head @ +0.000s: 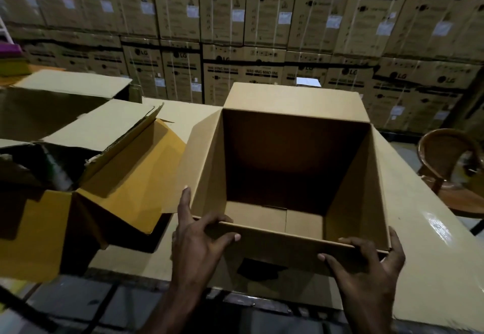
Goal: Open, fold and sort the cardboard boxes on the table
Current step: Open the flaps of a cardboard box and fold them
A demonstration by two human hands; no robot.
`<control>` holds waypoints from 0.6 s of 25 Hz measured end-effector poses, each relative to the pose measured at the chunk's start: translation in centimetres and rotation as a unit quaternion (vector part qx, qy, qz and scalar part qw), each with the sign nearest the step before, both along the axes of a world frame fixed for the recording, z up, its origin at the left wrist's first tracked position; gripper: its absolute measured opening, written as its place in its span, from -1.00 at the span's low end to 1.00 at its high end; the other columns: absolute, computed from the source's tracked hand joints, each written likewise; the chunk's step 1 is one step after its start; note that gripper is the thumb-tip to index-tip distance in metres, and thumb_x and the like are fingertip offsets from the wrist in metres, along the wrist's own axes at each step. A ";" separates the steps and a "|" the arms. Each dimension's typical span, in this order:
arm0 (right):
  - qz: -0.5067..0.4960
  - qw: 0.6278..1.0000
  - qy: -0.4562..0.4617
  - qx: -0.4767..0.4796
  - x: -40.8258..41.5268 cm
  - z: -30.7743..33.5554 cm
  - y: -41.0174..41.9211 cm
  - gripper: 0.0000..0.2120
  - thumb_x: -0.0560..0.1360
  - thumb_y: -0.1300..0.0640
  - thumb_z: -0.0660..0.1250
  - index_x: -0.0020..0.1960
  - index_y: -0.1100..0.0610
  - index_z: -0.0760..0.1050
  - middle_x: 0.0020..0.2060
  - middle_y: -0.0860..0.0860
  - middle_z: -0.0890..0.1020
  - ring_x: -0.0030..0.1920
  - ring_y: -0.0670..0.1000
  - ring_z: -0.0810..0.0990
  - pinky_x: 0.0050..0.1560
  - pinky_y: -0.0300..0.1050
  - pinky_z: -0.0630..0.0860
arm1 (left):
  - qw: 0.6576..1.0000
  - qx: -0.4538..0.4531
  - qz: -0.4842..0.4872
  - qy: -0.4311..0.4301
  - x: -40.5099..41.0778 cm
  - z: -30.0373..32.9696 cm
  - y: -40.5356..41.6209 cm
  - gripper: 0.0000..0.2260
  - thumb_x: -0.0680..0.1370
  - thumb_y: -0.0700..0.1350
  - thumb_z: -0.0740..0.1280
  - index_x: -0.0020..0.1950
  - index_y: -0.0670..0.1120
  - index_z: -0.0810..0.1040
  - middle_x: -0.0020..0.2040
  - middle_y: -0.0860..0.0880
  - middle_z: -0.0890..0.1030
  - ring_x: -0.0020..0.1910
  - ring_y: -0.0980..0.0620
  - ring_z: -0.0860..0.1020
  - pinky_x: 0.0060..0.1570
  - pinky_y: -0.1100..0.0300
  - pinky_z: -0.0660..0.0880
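Observation:
A brown cardboard box (296,150) stands open and upright on the table (432,268), its top flaps spread outward and its inside empty. My left hand (196,244) grips the near-left corner of its rim, thumb over the near edge and a finger up along the left flap. My right hand (366,270) grips the near-right part of the same rim, fingers curled over the near wall. A second cardboard box (110,176) with yellow-brown flaps lies open to the left of it, a dark object inside.
Another open box (65,97) sits at the far left. Stacked washing-machine cartons (262,32) form a wall behind the table. A brown chair (450,166) stands to the right. The table's near edge runs just below my hands.

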State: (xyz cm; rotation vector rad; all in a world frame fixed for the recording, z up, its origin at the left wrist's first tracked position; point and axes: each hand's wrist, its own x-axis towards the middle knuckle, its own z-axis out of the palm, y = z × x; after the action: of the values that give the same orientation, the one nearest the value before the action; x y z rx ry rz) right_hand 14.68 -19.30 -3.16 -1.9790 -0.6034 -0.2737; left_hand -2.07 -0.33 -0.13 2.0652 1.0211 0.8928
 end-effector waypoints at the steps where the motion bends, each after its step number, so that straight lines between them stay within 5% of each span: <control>1: 0.004 1.000 -0.006 0.011 -0.3 0.0 -0.1 -0.46 0.12 0.25 0.66 -0.07 -0.17 0.51 0.52 -0.03 0.11 0.47 0.20 0.22 0.35 0.04 0.26 | 1.000 -0.003 -0.001 -0.011 -0.4 -0.2 -0.2 -0.66 0.26 0.03 0.63 -0.24 0.34 0.50 0.59 0.22 -0.03 0.51 -0.02 0.17 0.34 -0.09 0.38; 4: 0.011 0.999 -0.024 0.027 -0.9 -0.2 -0.5 -0.44 0.10 0.29 0.67 -0.08 -0.13 0.52 0.52 0.05 0.14 0.46 0.21 0.22 0.37 0.08 0.26 | 1.000 -0.006 0.012 -0.022 -1.2 -0.6 -0.8 -0.65 0.25 0.02 0.64 -0.28 0.36 0.51 0.59 0.25 -0.03 0.54 -0.03 0.14 0.35 -0.11 0.37; 10: 0.025 0.998 -0.046 0.026 0.0 0.0 -2.1 -0.42 0.00 0.37 0.69 -0.11 -0.01 0.56 0.49 0.12 0.21 0.42 0.30 0.26 0.30 0.33 0.41 | 0.996 0.023 0.042 -0.077 -1.5 -0.7 -3.8 -0.63 0.23 -0.08 0.66 -0.28 0.31 0.55 0.57 0.27 0.00 0.50 0.27 0.01 0.34 0.24 0.20; 15: 0.023 0.996 -0.083 0.031 0.1 1.6 -3.7 -0.49 -0.01 0.38 0.68 -0.14 0.14 0.60 0.48 0.21 0.24 0.44 0.30 0.23 0.31 0.29 0.38 | 0.990 0.009 0.080 -0.114 -2.1 0.1 -6.4 -0.69 0.23 -0.09 0.66 -0.27 0.24 0.62 0.53 0.41 0.00 0.52 0.33 0.00 0.42 -0.02 0.33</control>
State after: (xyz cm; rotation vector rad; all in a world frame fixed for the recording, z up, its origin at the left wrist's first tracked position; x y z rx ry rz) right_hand 14.77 -22.99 -1.55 -1.8911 -0.7370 -0.4262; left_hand -4.14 -6.70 -0.07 1.8627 1.0665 1.1935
